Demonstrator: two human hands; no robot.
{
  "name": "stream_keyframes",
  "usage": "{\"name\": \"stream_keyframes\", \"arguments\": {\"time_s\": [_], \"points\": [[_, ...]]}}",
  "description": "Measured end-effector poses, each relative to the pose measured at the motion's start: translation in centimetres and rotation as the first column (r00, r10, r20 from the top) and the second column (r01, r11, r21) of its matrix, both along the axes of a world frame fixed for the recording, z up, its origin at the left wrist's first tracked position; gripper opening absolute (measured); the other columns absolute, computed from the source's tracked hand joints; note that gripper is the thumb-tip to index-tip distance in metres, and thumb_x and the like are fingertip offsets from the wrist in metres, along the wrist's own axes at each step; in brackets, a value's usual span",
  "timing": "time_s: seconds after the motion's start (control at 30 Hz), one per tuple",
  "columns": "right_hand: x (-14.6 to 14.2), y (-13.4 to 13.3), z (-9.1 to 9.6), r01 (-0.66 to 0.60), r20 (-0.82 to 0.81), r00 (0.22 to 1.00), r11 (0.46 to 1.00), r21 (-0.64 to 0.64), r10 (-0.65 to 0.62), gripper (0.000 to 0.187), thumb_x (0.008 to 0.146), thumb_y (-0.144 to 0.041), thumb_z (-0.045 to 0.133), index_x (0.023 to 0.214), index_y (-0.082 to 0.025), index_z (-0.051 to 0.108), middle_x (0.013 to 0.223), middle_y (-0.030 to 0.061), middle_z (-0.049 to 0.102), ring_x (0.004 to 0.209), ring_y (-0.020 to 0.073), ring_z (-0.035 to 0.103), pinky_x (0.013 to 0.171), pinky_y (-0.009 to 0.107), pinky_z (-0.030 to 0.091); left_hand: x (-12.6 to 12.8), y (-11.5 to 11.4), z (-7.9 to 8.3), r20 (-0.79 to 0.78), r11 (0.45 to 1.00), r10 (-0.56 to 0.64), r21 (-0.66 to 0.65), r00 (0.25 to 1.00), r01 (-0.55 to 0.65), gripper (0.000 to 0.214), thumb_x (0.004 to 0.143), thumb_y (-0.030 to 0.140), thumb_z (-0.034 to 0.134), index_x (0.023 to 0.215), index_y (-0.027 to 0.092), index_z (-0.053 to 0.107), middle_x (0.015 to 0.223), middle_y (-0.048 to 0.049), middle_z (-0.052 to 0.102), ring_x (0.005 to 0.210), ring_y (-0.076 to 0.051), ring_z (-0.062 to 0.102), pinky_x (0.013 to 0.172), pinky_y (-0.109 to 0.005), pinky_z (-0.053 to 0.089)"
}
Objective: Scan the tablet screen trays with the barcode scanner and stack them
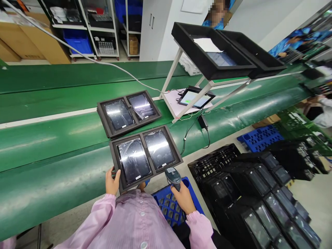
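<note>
- Left hand (112,182): grip closed on the near-left edge of a dark two-screen tray (145,156), held at the green belt's (52,138) near edge.
- Right hand (183,198): grip wrapped around a handheld scanner (173,177), just beside the tray's near-right corner.
- Second tray (129,112) lying farther up on the belt.

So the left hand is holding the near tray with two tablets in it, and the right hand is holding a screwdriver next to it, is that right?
Not quite. In the head view the right hand holds a handheld barcode scanner, not a screwdriver, its head close to the tray's near right corner. The rest stands: the left hand grips the near tray by its left corner, and two tablets lie in it.
</note>
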State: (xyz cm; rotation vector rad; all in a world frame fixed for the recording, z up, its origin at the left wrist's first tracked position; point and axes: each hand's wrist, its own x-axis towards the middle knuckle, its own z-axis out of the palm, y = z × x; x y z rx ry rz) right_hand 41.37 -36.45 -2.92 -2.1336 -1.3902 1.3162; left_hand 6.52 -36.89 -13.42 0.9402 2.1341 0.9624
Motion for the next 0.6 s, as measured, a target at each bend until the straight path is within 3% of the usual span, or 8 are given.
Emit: {"name": "stream_keyframes", "arguments": {"time_s": [0.33,0.6], "points": [[-0.5,-0.6,0.7,-0.027,0.006,1.000,0.999,-0.021,0.027,0.031,0.079,-0.039,0.052,0.097,-0.016,0.063,0.083,0.0084,0.071,0.078,0.0251,0.066,0.070,0.032,0.045,-0.2,-0.3,-0.8,-0.005,0.999,-0.029,0.038,1.000,0.029,0.066,0.082,0.060,0.055,0.127,0.012,0.052,0.118,-0.0156,0.053,0.095,-0.024,0.058,0.085,-0.042,0.052],[-8.8,-4.7,1.4,-0.171,-0.203,0.966,0.985,-0.037,0.161,0.032,0.079,-0.030,0.051,0.106,-0.016,0.064,0.099,0.0100,0.073,0.094,0.0268,0.067,0.083,0.032,0.047,-0.4,-1.0,-1.1,-0.020,0.997,-0.053,0.046,0.998,0.054,0.061,0.083,0.057,0.055,0.126,0.013,0.052,0.116,-0.0147,0.053,0.095,-0.023,0.058,0.090,-0.042,0.050]]}}
